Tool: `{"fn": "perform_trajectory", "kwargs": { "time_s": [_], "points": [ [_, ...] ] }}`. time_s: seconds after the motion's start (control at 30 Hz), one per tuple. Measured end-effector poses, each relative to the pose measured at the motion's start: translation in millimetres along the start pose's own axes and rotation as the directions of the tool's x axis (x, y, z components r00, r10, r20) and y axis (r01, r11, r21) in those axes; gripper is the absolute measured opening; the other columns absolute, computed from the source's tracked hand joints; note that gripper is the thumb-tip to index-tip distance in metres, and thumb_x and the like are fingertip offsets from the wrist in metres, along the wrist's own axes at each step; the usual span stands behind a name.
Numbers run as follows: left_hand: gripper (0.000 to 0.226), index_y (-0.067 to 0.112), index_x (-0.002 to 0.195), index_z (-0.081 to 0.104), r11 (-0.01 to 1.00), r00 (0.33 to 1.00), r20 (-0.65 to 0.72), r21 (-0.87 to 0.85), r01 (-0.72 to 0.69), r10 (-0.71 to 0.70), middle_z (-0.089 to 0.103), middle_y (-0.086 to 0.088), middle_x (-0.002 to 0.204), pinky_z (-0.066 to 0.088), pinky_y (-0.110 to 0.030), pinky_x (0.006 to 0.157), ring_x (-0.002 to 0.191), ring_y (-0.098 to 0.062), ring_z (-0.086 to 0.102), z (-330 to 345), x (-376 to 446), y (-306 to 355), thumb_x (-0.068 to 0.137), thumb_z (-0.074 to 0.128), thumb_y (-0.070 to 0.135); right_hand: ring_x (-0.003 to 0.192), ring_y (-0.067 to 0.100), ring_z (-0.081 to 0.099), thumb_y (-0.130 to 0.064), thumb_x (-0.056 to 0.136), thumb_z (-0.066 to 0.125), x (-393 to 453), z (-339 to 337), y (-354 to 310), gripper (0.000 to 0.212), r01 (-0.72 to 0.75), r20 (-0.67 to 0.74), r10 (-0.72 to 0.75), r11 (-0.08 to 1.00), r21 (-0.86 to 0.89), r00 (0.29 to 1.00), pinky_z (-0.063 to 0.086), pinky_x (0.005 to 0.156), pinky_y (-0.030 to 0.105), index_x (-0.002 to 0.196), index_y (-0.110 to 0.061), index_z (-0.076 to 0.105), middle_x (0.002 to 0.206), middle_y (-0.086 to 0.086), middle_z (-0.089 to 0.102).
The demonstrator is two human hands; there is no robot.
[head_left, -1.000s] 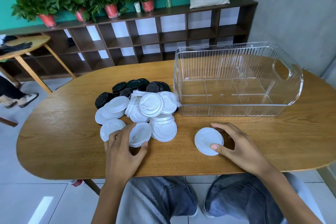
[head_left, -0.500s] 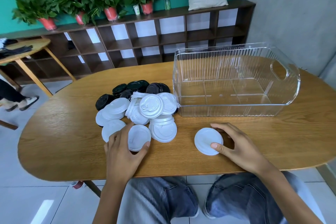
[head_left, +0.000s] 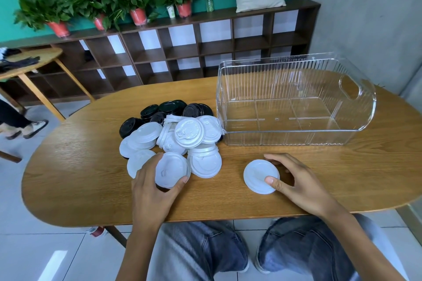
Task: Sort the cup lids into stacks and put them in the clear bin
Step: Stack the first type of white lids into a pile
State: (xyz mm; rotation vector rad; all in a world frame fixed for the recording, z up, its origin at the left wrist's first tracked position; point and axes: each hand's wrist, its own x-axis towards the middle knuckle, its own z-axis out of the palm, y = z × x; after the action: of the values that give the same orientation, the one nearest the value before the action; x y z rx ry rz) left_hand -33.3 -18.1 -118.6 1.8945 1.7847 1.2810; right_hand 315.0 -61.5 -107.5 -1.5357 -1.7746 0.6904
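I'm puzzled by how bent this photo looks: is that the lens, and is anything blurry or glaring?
Head view: wide-angle lens bows the oval wooden table and dark shelf unit; focus is sharp throughout; soft glints streak the clear ribbed plastic bin; faint shadows under both hands.

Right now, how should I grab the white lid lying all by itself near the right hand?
Pinch the lone white lid by its rim, coming from above. It lies flat and thin on the table, so only the edge gives a hold. The right hand already has its thumb on the near edge and fingers at the far edge.
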Motion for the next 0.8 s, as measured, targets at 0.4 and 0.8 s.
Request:
{"fn": "perform_trajectory", "kwargs": {
  "time_s": [0.4,0.8],
  "points": [
    [0.074,0.029,0.140,0.049,0.972,0.977,-0.076,-0.114,-0.207,0.199,0.060,0.011,0.135,0.042,-0.017,0.100,0.117,-0.014,0.059,3.0,-11.0,14.6,0.076,0.074,0.057,0.124,-0.008,0.048,-0.068,0.082,0.056,1.3,0.4,4.1,0.060,0.014,0.007,-0.014,1.000,0.017,1.000,0.040,0.103,0.024,0.136,-0.043,0.051,0.128,-0.036,0.051],
    [0.082,0.026,0.143,0.046,0.938,0.935,0.126,-0.148,-0.314,0.332,0.059,0.010,0.138,0.055,-0.047,0.097,0.123,-0.011,0.056,46.7,-22.0,69.6,0.075,0.074,0.062,0.125,-0.004,0.050,-0.074,0.083,0.054,2.4,0.8,5.3,0.062,0.033,0.005,-0.034,0.998,0.050,0.999,0.040,0.101,0.023,0.136,-0.042,0.051,0.127,-0.032,0.053]
  ]
}}
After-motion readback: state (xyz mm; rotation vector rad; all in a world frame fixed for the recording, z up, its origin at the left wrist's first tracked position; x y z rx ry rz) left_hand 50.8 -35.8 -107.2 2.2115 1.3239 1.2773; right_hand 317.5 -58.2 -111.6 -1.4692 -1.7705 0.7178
